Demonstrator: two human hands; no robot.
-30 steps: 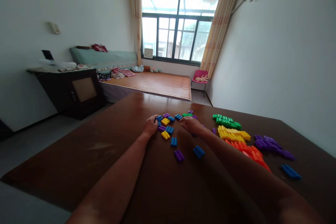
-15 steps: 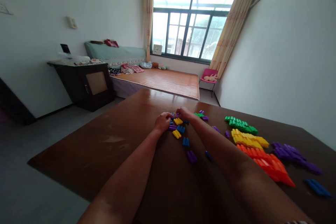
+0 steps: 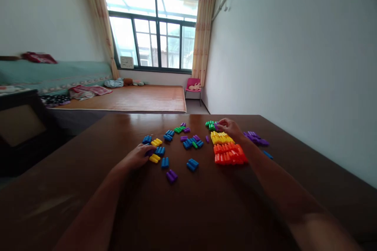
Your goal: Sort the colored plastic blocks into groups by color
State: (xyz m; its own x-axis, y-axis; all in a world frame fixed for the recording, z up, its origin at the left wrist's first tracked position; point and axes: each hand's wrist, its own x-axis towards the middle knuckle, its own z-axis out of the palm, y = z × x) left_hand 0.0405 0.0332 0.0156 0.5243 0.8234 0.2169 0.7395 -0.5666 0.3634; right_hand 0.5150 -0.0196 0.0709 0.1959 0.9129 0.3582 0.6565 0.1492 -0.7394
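Note:
My right hand (image 3: pixel 231 128) is over the right side of the dark table, fingers pinched on a purple plastic block (image 3: pixel 216 126) beside the green block pile (image 3: pixel 210 124). On the left, my left hand (image 3: pixel 138 157) has its fingers closed around another purple plastic block (image 3: pixel 150 151), partly hidden by the fingertips. Close about it lie yellow blocks (image 3: pixel 154 158), a blue block (image 3: pixel 160 151) and more blue blocks (image 3: pixel 147 139). Nearer to me are a blue block (image 3: pixel 165 162) and a loose purple block (image 3: pixel 171 176).
Yellow blocks (image 3: pixel 221 137) and orange-red blocks (image 3: pixel 228 153) lie in grouped rows at the right, with a purple group (image 3: pixel 255 138) past my right forearm. Mixed blue, purple and green blocks (image 3: pixel 193 142) are mid-table. Behind the brown table (image 3: pixel 188 211) stand a bed (image 3: pixel 147 98) and a pink chair (image 3: pixel 193 84).
The view has turned to the right. My right hand has moved from the mixed blocks near my left hand over to the green pile, carrying a purple block. My left hand stays at the left-hand blocks.

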